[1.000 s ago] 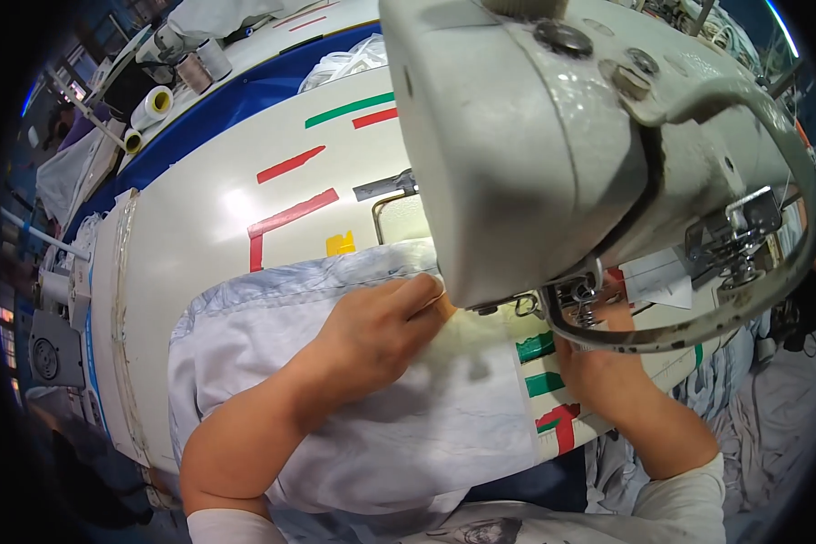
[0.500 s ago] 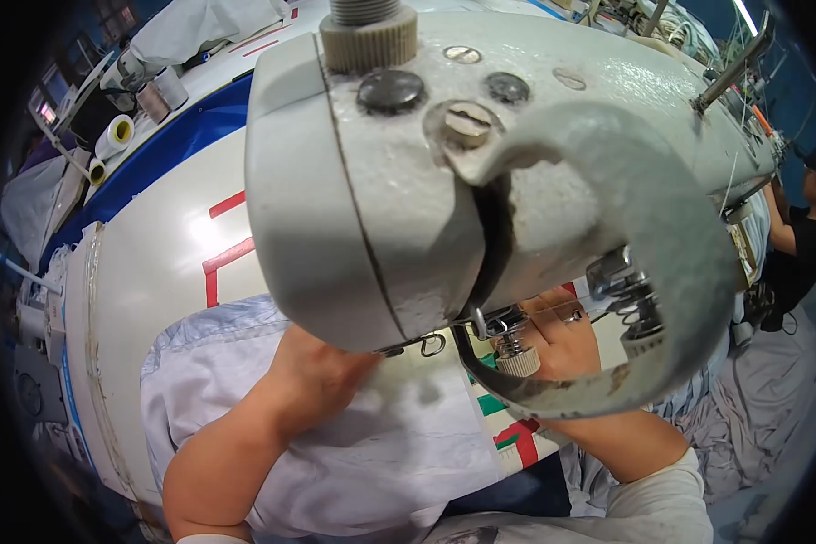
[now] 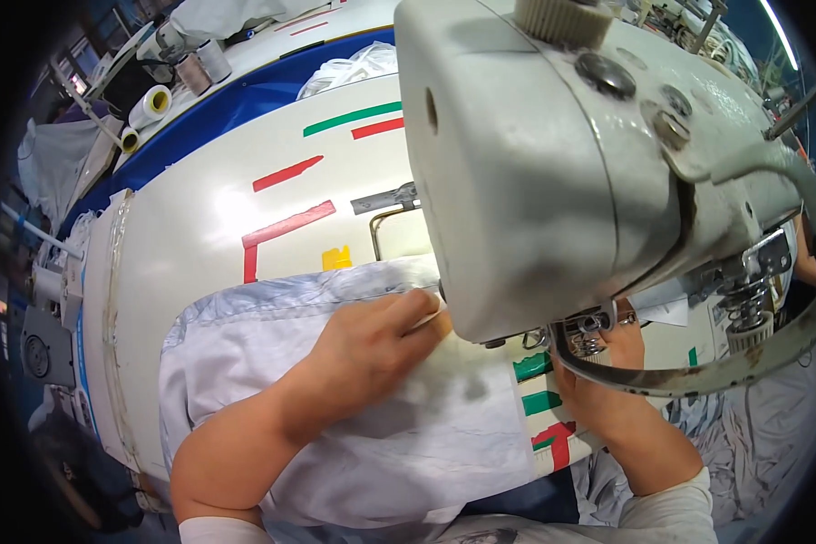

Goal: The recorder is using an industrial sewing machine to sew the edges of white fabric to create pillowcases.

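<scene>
A pale grey-white cloth (image 3: 354,426) lies spread over the bed of a sewing machine (image 3: 508,181), with a stitched seam along its far edge. My left hand (image 3: 363,349) rests on it, thumb and fingers closed together on the cloth by that seam, fingertips partly behind the machine head. To the right of the needle area, my right hand (image 3: 607,363) is partly covered by the curved metal guard (image 3: 698,381) and a tension spring; its fingers are mostly hidden. The needle itself is out of sight behind the machine head.
Red tape (image 3: 290,222), green tape (image 3: 354,118) and yellow tape (image 3: 336,258) mark the white table. Thread cones (image 3: 195,72) stand at the far left beyond a blue strip. Crumpled fabric (image 3: 743,444) hangs at the right. Part of another person shows behind the machine.
My view has shifted, so the machine head sits farther right and more table shows. My left hand's fingers, earlier behind the machine head, are now more visible.
</scene>
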A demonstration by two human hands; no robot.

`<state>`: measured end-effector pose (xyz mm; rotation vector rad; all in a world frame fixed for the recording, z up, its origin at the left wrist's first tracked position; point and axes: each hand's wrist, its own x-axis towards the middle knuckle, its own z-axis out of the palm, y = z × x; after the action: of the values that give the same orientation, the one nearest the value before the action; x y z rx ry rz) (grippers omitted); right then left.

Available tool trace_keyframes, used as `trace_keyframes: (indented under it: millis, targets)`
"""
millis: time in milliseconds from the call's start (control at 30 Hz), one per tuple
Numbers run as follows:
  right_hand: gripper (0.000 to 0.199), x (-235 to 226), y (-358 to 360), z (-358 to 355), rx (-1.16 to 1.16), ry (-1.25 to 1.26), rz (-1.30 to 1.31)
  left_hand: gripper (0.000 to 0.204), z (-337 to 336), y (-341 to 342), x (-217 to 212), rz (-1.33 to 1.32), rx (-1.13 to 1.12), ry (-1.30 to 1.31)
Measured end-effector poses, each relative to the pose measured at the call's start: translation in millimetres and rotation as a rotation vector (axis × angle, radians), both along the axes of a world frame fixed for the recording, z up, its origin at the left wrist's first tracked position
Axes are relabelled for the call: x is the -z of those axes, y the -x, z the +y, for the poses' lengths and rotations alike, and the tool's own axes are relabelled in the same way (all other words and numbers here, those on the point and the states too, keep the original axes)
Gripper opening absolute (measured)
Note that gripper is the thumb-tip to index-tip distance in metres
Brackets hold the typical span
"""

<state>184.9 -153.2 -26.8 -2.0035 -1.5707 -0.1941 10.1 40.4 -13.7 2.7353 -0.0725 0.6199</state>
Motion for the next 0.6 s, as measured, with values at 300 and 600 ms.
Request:
trace_keyframes:
  millis: [300, 600]
  targets:
    - [0.023, 5, -4, -6, 0.021, 0.097, -0.256, 0.023, 8, -4, 3, 0.013, -0.025, -0.018]
    - [0.023, -7, -2, -6, -0.079, -0.048, -0.148, 0.013, 14, -9, 2, 0.002, -0.029, -0.052]
